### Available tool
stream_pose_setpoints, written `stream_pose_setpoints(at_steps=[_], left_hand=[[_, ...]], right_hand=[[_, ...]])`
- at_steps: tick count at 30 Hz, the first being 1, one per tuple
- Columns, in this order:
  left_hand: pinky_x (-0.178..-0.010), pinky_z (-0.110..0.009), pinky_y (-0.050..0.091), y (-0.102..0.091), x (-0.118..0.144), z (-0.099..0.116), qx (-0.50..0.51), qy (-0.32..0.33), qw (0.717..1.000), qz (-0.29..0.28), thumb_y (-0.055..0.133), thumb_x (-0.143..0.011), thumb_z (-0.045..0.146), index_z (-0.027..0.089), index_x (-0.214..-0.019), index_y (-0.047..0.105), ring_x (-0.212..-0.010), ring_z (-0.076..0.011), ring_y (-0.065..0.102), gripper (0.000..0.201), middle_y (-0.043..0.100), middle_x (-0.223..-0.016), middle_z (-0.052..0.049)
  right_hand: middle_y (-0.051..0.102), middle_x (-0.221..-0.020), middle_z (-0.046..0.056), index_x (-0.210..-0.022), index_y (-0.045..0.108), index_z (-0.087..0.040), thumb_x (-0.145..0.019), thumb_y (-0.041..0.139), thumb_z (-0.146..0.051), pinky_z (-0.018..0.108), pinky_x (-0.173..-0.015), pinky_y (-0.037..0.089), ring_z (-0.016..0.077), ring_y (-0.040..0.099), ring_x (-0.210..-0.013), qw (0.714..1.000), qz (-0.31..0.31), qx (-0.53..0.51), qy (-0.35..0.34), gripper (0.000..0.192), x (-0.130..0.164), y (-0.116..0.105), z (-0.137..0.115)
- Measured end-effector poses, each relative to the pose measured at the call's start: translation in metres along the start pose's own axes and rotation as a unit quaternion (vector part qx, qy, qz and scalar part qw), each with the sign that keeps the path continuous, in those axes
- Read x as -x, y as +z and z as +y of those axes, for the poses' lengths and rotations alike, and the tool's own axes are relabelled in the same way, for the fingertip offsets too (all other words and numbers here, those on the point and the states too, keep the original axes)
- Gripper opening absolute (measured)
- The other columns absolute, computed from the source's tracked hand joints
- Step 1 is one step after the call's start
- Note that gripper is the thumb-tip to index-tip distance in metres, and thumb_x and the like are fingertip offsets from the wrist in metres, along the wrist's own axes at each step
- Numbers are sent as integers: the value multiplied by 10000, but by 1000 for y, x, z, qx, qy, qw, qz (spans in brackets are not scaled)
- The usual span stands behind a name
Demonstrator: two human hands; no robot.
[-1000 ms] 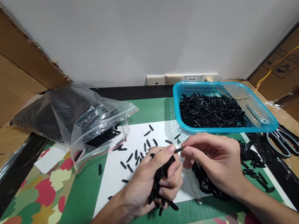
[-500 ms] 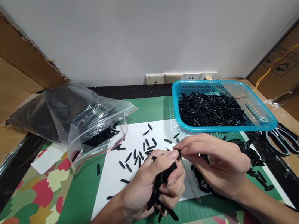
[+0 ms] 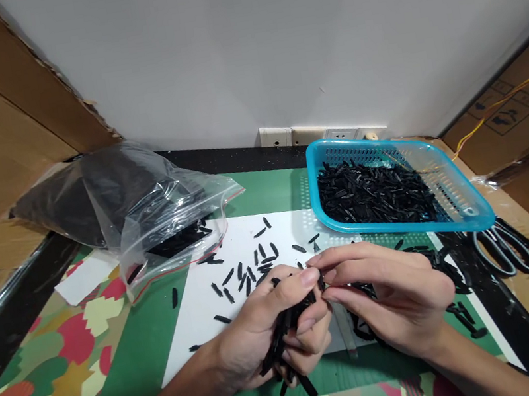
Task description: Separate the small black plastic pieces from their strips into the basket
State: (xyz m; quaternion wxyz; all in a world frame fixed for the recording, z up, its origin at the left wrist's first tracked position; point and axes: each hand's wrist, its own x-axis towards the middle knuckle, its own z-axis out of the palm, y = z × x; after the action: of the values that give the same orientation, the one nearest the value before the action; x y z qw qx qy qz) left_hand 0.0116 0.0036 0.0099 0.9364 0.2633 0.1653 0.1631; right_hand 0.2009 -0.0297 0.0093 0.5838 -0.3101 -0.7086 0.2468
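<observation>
Over white sheet (image 3: 203,315): left hand (image 3: 274,323) clenched on bundle of black sticks (image 3: 287,338); right hand (image 3: 391,298) pinches one stick at bundle's top.

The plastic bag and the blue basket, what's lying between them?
In the head view, loose black pieces scattered on white paper, plus bare green mat, lie between plastic bag and blue basket.

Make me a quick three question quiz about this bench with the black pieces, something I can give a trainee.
1. True or false: the left hand grips a bundle of black pieces.
2. What lies right of the blue basket? A) tape B) scissors C) pliers
3. Fill in: the right hand fingertips meet the left thumb over the white ____.

Key: 1 true. 2 B. 3 sheet.
</observation>
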Motion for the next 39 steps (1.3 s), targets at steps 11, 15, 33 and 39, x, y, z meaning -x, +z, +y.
stream_pose_setpoints(at_steps=[11,15,33,39], left_hand=[[-383,-176,144,-3,-3,-5,4,-11,1000,10,604,-993,560,189,-601,458,-405,-44,180,559,294,-479,86],[-371,-178,140,-3,-2,-4,7,9,1000,10,601,-1000,529,192,-614,468,-396,-54,198,529,296,-475,85],[-385,-176,149,1,2,1,-8,42,999,-12,502,-1056,470,195,-666,475,-405,-61,202,478,280,-509,87],[-381,-161,143,1,1,2,35,52,998,23,541,-1044,460,192,-657,462,-423,-53,167,477,263,-521,92]], right_hand=[[800,-985,85,-1083,745,-150,-878,722,66,326,-818,666,200,785,-913,999,29,3,20,298,5,7,5],[826,-1033,89,-1113,782,-161,-899,748,27,327,-884,668,211,802,-966,998,33,-13,46,286,5,7,7],[860,-960,24,-1221,707,-262,-907,821,-114,266,-750,726,191,844,-804,955,106,-179,212,366,0,7,4],[853,-903,22,-1255,670,-246,-909,831,-174,265,-699,733,196,840,-746,956,125,-164,209,389,-3,5,8]])
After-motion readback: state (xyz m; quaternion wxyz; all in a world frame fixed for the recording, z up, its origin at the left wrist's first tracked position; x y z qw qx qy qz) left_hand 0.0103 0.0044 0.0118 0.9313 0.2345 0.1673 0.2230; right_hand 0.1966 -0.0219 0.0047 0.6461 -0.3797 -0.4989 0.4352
